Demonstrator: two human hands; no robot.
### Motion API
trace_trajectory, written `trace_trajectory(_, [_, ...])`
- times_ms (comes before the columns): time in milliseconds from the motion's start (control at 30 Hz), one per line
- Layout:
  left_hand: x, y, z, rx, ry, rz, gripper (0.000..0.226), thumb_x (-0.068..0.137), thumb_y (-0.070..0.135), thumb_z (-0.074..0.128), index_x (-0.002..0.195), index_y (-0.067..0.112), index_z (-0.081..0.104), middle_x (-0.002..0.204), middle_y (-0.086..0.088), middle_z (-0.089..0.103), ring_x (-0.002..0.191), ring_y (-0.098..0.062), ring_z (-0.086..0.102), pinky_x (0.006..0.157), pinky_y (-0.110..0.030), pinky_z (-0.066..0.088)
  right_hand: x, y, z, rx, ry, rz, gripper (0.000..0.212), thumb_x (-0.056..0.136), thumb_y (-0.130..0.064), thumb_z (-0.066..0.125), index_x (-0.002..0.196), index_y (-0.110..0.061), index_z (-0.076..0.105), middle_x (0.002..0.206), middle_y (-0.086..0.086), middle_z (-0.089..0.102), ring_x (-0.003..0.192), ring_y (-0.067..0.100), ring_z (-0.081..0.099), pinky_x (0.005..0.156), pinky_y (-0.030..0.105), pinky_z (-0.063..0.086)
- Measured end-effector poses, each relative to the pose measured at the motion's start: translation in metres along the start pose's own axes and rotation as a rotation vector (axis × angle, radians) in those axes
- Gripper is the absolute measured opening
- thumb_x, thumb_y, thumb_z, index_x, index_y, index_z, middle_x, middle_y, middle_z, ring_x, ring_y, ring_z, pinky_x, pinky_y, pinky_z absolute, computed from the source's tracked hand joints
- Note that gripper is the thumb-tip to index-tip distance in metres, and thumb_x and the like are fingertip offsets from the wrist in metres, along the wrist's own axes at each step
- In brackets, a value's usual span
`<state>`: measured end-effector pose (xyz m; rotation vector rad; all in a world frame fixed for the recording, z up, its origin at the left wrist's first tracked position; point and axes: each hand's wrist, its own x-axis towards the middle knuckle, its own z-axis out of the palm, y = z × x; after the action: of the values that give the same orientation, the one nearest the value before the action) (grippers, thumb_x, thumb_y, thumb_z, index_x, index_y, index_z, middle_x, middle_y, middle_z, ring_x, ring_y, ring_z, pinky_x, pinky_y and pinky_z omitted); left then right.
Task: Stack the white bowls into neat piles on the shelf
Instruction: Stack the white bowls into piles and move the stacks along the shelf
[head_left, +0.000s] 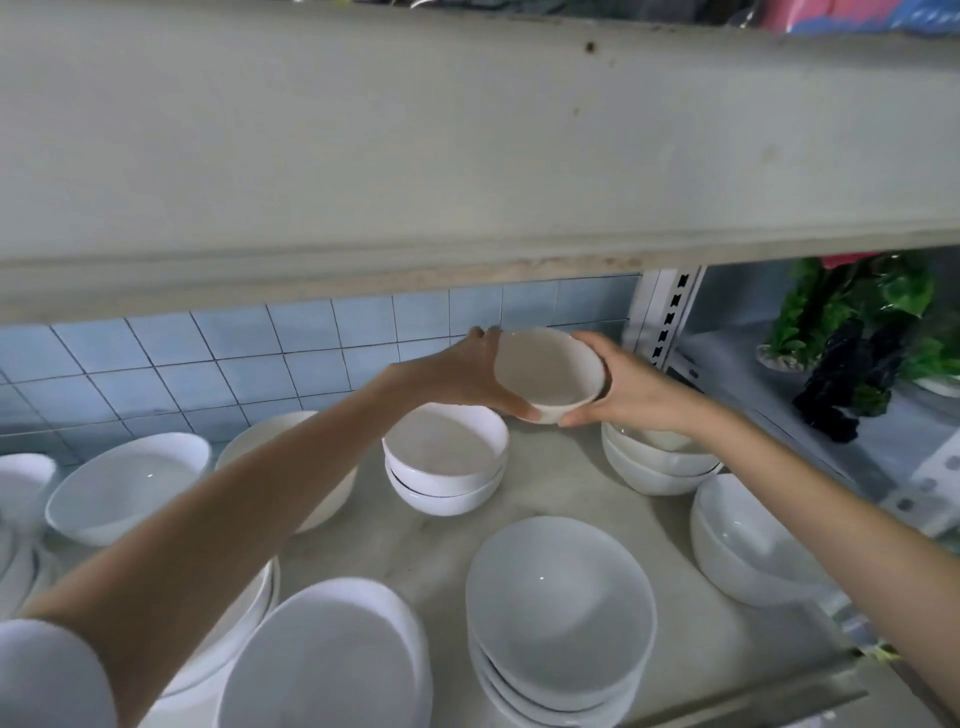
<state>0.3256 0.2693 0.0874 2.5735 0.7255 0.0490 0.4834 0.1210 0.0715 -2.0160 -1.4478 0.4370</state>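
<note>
A small white bowl (548, 371) is gripped between the left hand (462, 371) and right hand (631, 387), tilted, above the shelf (530, 499). Stacked bowl piles (445, 460) are seen beneath.

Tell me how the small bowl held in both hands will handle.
The small bowl looks like rigid glazed ceramic, so it is probably stiff and could chip if knocked against the two-bowl stack nearby. Its glossy surface may be slippery; the left hand and right hand both grip it. Its narrow foot suggests it could rock if set down tilted.
</note>
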Motion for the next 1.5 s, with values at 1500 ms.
trace_trajectory(1500, [-0.223, -0.102, -0.031, -1.018, 0.829, -0.133, 0.078, 0.052, 0.051, 0.078, 0.114, 0.009, 0.060, 0.111, -0.003, 0.067, 0.107, -0.017, 0.064, 0.098, -0.037, 0.049, -0.005, -0.206, 0.118, 0.893, -0.257, -0.169, 0.078, 0.052, -0.038, 0.075, 0.118, -0.008, 0.046, 0.119, 0.007, 0.055, 0.103, 0.014, 0.059, 0.074, 0.019, 0.055])
